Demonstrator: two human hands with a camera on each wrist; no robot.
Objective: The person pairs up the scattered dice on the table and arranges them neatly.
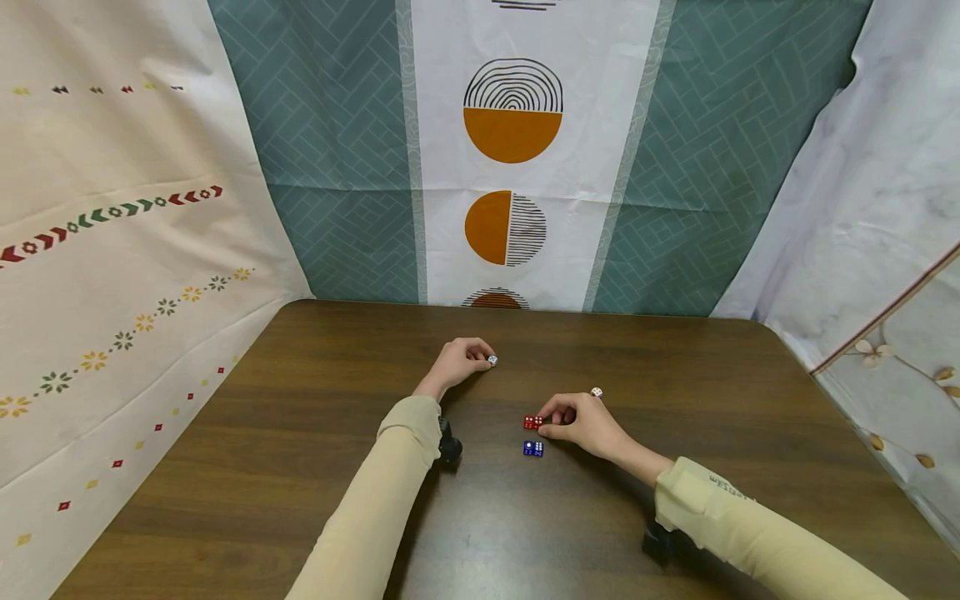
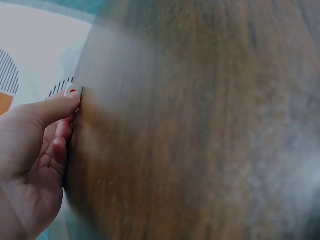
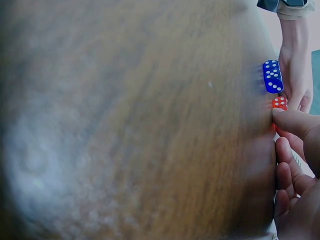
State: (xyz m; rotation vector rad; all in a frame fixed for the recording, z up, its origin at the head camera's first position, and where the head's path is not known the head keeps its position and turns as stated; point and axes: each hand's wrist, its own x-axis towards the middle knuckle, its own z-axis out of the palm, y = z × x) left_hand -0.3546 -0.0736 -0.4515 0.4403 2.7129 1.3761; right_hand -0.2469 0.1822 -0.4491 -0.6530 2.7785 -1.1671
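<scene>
My left hand [image 1: 461, 360] pinches a white die [image 1: 492, 361] between thumb and fingertips near the back of the table; in the left wrist view a red pip shows on this die [image 2: 74, 91]. My right hand [image 1: 583, 423] grips the right one of two red dice [image 1: 538, 422], thumb in front and fingers behind. Its mate, the left red die [image 1: 528, 422], sits side by side with it. Nearer to me, two blue dice [image 1: 533, 449] stand in a matching pair. Just beyond the right hand's knuckles lies another white die [image 1: 596, 392], its base partly hidden.
The brown wooden table [image 1: 337, 500] has rounded far corners. Behind it hangs a green and white patterned cloth [image 1: 337, 150], with light cloths at both sides. A dark camera is strapped at each wrist, below the sleeve cuffs.
</scene>
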